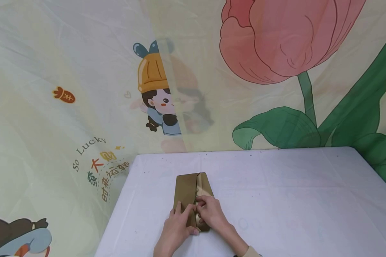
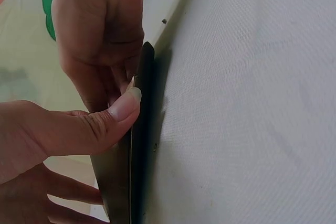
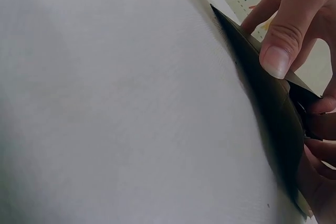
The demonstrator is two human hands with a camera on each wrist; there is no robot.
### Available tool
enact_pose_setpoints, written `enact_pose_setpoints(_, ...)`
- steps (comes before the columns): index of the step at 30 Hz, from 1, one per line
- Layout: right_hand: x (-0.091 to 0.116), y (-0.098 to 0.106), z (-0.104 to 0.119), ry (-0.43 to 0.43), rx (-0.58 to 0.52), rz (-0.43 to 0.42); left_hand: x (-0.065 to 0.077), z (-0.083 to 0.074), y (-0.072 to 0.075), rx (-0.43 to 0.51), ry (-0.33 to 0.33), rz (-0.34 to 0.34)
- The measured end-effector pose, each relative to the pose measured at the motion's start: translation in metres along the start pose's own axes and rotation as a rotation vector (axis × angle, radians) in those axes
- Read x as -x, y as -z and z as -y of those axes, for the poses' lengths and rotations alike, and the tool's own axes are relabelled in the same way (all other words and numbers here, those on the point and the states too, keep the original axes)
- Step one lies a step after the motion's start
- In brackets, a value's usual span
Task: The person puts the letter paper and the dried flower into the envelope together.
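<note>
A flat brown folder [image 1: 184,186] lies lengthwise on the white-covered table. Its two panels part along a lengthwise slit, where a cream patterned strip [image 1: 199,181] shows. My left hand [image 1: 177,225] grips the near left part, thumb at the near edge, other fingers spread over the left panel and the index finger bent at the slit. At the slit, my right hand [image 1: 214,213] pinches the folder's inner edge with curled fingers. The left thumb [image 2: 113,119] presses on the folder's edge in the left wrist view. In the right wrist view the folder [image 3: 262,98] stands partly raised along its edge; the right fingertips are partly hidden.
White cloth covers the table [image 1: 292,200], marked by small dark specks. Behind it hangs a printed curtain [image 1: 196,107] with a large pink tulip, green leaves and a cartoon child. The table's left edge runs close to the left arm.
</note>
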State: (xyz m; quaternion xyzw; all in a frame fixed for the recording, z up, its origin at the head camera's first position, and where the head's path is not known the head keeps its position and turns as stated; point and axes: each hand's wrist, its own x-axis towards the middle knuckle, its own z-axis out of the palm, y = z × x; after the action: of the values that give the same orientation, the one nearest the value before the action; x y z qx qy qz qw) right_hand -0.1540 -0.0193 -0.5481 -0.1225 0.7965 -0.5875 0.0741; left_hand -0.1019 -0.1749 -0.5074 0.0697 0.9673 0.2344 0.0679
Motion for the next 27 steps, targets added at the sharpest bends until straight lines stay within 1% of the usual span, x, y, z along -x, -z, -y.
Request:
enact_pose_setpoints(3,0.0008,0.0002,-0.0003,-0.004,-0.029,0.011,-0.0005,-0.0001,0.0,-0.004,0.003,0.005)
enact_pose_setpoints(7,0.002,-0.0004,0.0011,0.016,-0.052,-0.022,-0.0004,0.0,-0.0005,-0.013,-0.002,-0.001)
enact_pose_setpoints(10,0.0015,-0.0009,0.0023,0.031,-0.047,-0.048,0.0003,-0.0002,-0.001,-0.019,-0.008,-0.014)
enact_pose_setpoints(13,0.0007,-0.0007,0.0026,0.048,-0.034,-0.053,0.0005,-0.0005,-0.0013,-0.023,-0.008,-0.021)
enact_pose_setpoints(18,0.0003,0.0002,0.003,0.076,-0.005,-0.047,-0.0002,-0.0013,-0.0007,-0.023,0.0,-0.009)
enact_pose_setpoints(22,0.0003,0.0014,0.0033,0.073,0.016,-0.032,-0.0008,-0.0019,0.0,-0.017,0.009,0.003)
enact_pose_setpoints(24,0.0005,0.0018,0.0034,0.059,-0.008,-0.015,-0.0009,-0.002,0.0003,-0.015,0.012,0.007)
enact_pose_setpoints(27,0.0006,0.0023,0.0036,0.028,-0.075,0.013,-0.0004,-0.0017,0.0003,-0.014,0.011,0.007)
